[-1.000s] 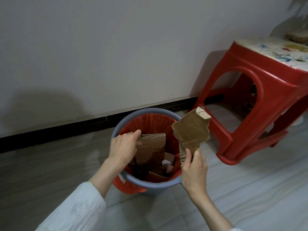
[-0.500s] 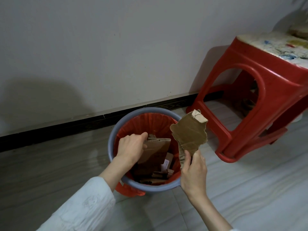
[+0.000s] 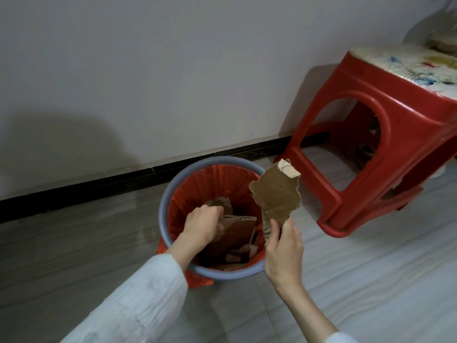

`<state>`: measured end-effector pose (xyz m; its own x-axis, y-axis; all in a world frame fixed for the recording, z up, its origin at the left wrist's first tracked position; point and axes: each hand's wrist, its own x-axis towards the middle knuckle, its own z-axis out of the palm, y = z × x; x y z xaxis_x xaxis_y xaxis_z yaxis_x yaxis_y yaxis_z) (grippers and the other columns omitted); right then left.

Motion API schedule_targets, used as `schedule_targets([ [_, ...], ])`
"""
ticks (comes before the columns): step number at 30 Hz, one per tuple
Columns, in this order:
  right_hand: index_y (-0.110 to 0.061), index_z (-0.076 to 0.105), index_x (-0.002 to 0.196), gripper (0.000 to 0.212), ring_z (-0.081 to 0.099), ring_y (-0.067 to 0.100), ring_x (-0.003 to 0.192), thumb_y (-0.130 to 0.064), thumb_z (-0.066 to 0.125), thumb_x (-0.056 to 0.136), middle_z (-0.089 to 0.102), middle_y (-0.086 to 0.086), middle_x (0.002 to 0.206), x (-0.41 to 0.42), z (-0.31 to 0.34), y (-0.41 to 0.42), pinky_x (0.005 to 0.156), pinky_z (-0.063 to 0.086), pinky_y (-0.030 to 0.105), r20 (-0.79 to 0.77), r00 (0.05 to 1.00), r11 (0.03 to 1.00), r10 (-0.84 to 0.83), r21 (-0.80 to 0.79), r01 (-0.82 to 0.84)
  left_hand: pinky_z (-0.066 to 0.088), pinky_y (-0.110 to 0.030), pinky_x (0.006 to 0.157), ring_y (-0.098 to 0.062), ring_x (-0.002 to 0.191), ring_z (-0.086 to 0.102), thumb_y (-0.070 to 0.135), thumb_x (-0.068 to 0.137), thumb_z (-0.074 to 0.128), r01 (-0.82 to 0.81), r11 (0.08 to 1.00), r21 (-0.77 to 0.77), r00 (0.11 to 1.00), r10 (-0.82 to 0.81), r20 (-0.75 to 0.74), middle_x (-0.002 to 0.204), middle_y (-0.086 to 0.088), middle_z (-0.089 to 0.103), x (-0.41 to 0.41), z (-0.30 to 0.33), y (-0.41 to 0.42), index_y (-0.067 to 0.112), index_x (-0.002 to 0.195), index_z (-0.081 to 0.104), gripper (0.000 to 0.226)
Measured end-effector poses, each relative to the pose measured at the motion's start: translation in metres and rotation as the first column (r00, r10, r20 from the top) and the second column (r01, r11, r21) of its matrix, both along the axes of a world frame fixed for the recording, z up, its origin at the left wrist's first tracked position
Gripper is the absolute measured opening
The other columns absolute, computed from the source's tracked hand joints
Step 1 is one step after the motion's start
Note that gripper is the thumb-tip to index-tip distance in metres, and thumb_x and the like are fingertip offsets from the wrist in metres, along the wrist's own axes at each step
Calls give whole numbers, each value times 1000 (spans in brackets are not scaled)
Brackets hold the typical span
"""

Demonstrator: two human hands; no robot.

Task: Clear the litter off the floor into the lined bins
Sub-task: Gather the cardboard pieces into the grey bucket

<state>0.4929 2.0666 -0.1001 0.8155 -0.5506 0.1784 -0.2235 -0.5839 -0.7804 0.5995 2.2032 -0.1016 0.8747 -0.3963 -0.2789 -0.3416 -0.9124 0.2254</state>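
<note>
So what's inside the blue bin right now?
Inside the blue bin, a red liner and brown cardboard pieces, one held by the left hand. The bin's bottom is covered by them.

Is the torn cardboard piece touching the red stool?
Apart. The head view shows the torn cardboard piece, pinched at its bottom by the right hand, with bare floor visible between its edge and the red stool.

Two bare hands, left hand (image 3: 203,224) and right hand (image 3: 284,251); both arms wear loose white sleeves (image 3: 138,303) (crinkled, lightweight fabric), the right one barely showing.
</note>
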Motion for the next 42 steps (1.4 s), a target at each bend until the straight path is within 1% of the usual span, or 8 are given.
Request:
schedule_targets([
  [5, -4, 57, 91, 16, 44, 16, 81, -15, 47, 95, 57, 2, 82, 0, -1, 1, 73, 33, 28, 30, 1000, 998, -4, -64, 6, 46, -36, 85, -34, 109, 58, 19, 85, 64, -43, 999, 9, 990, 43, -134, 116, -16, 61, 8, -3, -2, 13, 115, 62, 31],
  [10, -2, 57, 82, 16, 47, 22, 72, -12, 52, 93, 61, 12, 75, 2, -2, 2, 67, 34, 30, 63, 997, 990, -35, -134, 43, 39, -37, 91, -27, 114, 55, 32, 90, 55, 109, 963, 245, 992, -123, 42, 123, -7, 59, 2, 6, 15, 17, 127, 51, 40],
  [14, -8, 55, 78, 19, 56, 25, 62, -22, 49, 89, 61, 6, 65, 2, -1, -2, 62, 44, 31, 52, 998, 937, 27, -349, -7, 35, -37, 97, -23, 120, 50, 27, 92, 48, 76, 982, 170, 971, -112, 213, 127, -3, 56, -5, 14, 37, 20, 131, 48, 39],
  [20, -18, 63, 98, 17, 62, 25, 88, -12, 60, 82, 67, 2, 86, 18, 15, -7, 79, 42, 38, -392, 899, 687, 194, -600, -410, 32, -37, 107, -24, 120, 53, 10, 84, 58, 13, 954, -300, 924, 103, 369, 114, -5, 66, -29, 4, 65, 14, 115, 64, 32],
  [23, -16, 54, 118, 30, 48, 27, 116, -17, 50, 88, 59, 6, 117, 37, 29, -6, 94, 35, 38, -608, 771, 582, 189, -563, -587, 39, -35, 98, -21, 101, 60, 12, 80, 51, -40, 929, -368, 907, 188, 377, 99, -2, 68, -32, 3, 62, 14, 103, 66, 27],
  [29, -11, 49, 131, 39, 47, 33, 118, -6, 41, 92, 46, 14, 129, 63, 21, 14, 93, 42, 41, -799, 575, 538, 175, -412, -736, 38, -31, 84, -19, 83, 54, 15, 78, 43, -75, 902, -425, 921, 226, 318, 80, 0, 58, -30, 2, 65, 16, 80, 53, 11],
  [33, -16, 35, 141, 53, 49, 36, 120, -4, 41, 90, 40, 14, 137, 58, 15, 15, 99, 43, 43, -749, 567, 696, 342, -203, -689, 35, -29, 94, -16, 94, 54, 13, 83, 50, -58, 928, -368, 925, 188, 329, 92, 2, 61, -27, 5, 65, 17, 95, 59, 15],
  [42, -15, 63, 113, 25, 56, 15, 108, -11, 48, 93, 61, 0, 114, -18, 28, -20, 94, 41, 22, -130, 908, 882, 399, -217, -418, 43, -34, 88, -19, 104, 52, 14, 89, 49, 116, 914, -390, 935, 33, 354, 109, 1, 59, -54, 23, 40, 17, 114, 57, 27],
])
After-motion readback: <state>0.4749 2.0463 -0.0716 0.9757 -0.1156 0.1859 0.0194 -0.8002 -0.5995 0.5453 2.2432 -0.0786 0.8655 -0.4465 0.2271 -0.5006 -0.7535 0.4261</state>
